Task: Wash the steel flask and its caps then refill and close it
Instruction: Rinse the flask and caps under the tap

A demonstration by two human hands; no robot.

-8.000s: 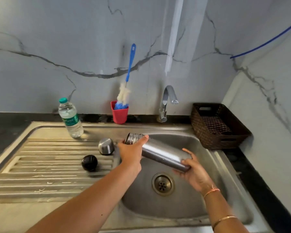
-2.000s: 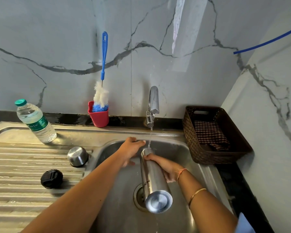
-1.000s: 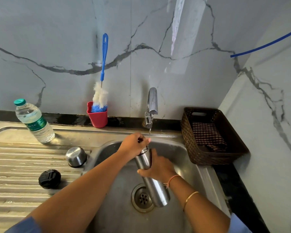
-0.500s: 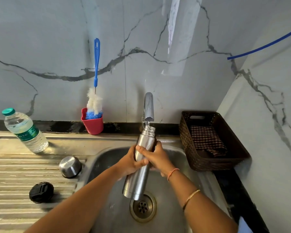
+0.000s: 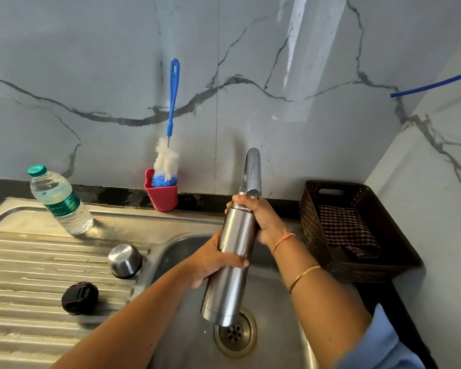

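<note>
Grip explains most of this: your left hand (image 5: 213, 262) wraps fingers and thumb round the middle of the steel flask (image 5: 229, 294), and your right hand (image 5: 264, 222) curls round the neck, fingers closed at the mouth; whether they seal it I cannot tell. You hold the flask nearly upright over the sink (image 5: 274, 342), with its base above the drain (image 5: 234, 332) at six o'clock and its top just under the spout of the tap (image 5: 252, 171) at twelve o'clock. That placing reads as a rinse: mouth up where water would enter, base over the drain so any spill goes straight down. I cannot tell whether water is running. Two hands suit a long, smooth, probably wet body, one bearing the weight and one guiding the top. On the ribbed drainboard (image 5: 37, 262), the steel cap (image 5: 124, 261) sits at nine o'clock from the flask and the black cap (image 5: 80, 298) at about eight, both outside the basin, likely waiting their turn. The bottle brush (image 5: 171, 129) stands in the red cup (image 5: 161, 198) at eleven o'clock, handy for the inside. The water bottle (image 5: 59, 201) at ten o'clock is probably the refill. The basket (image 5: 383, 262) holding a checked cloth (image 5: 343, 230) sits at three o'clock, beside the basin.
</note>
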